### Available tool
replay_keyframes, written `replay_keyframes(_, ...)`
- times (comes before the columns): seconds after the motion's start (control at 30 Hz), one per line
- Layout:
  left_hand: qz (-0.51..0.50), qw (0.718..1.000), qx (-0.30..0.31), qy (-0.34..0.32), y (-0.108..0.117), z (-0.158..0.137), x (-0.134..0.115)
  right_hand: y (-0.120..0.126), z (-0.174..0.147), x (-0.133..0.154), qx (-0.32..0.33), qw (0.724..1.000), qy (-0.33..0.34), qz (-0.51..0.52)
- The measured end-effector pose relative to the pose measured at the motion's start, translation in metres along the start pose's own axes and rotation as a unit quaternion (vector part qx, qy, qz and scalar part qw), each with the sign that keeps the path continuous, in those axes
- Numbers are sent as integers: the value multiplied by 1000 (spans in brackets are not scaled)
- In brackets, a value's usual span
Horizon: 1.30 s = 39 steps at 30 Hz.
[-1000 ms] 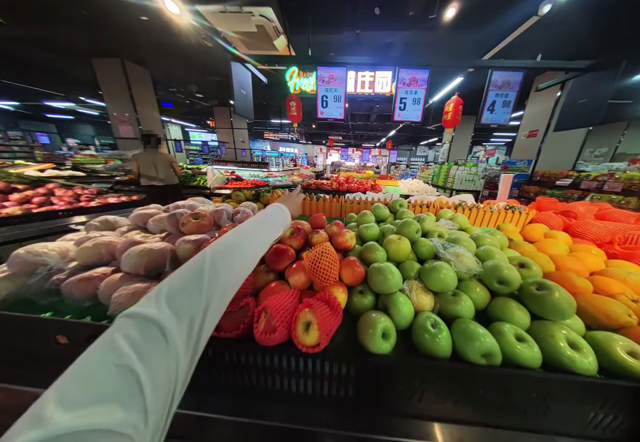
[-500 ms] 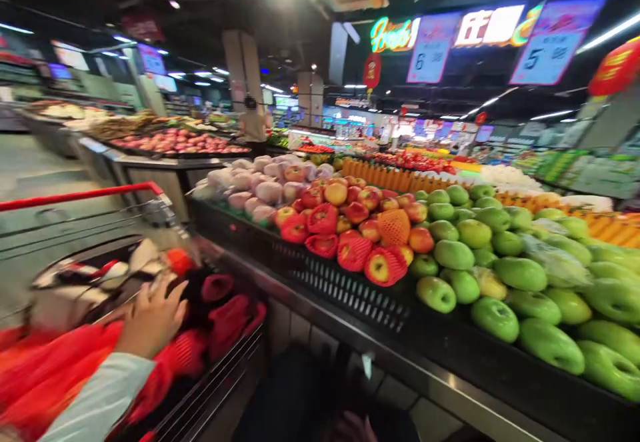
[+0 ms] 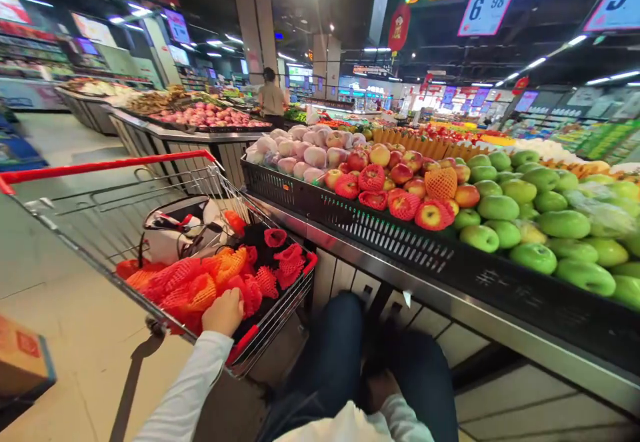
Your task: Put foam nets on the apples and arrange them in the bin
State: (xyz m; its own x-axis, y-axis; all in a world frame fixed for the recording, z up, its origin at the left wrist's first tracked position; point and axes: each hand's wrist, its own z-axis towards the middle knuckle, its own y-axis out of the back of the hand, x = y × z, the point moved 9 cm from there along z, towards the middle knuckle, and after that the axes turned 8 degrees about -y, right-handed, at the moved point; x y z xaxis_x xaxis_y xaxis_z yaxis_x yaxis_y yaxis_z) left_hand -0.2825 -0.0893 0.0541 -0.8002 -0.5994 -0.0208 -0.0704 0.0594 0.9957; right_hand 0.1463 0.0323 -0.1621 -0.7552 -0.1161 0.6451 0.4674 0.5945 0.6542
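My left hand [image 3: 223,312] is closed at the near edge of a pile of red and orange foam fruit nets [image 3: 193,285] in a shopping cart. Its fingers curl down into the nets, so the fingertips are hidden. Low between my knees is my right hand [image 3: 381,387], dark and in shadow, with its fingers out of sight. Around the pile, the cart [image 3: 107,157] also carries a white-and-black bag [image 3: 167,239] and dark red nets [image 3: 290,265] on something black.
A black crate display [image 3: 345,212] beside the cart holds netted red apples [image 3: 403,203], green apples [image 3: 533,257] and pale wrapped fruit [image 3: 315,157]. A cardboard box [image 3: 23,355] stands on the floor at left. Farther back, a person [image 3: 273,99] is near another produce stand.
My left hand has gone from spread fingers over the cart to closed at the foam nets, drawn nearer to me. The view has tilted down, showing more of the cart and my legs.
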Motion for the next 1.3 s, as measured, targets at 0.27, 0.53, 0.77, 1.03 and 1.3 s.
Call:
replay_keyframes(0.27,-134,951,-266,85,54,-12,45,-14,-9,61,47,960,9,-275)
replay_keyframes(0.53,-103,891,-442,21,79,-39,40,44,19,125,-60,956,7,-289)
replay_keyframes(0.77,-108,908,-402,50,67,-26,38,58,6,112,-236,956,89,-152)
replay_keyframes(1.03,-97,831,-534,122,93,-40,23,15,10,46,-359,896,211,-153)
replay_keyframes(1.3,-155,851,-499,55,82,-26,-2,14,23,45,-368,885,234,-165)
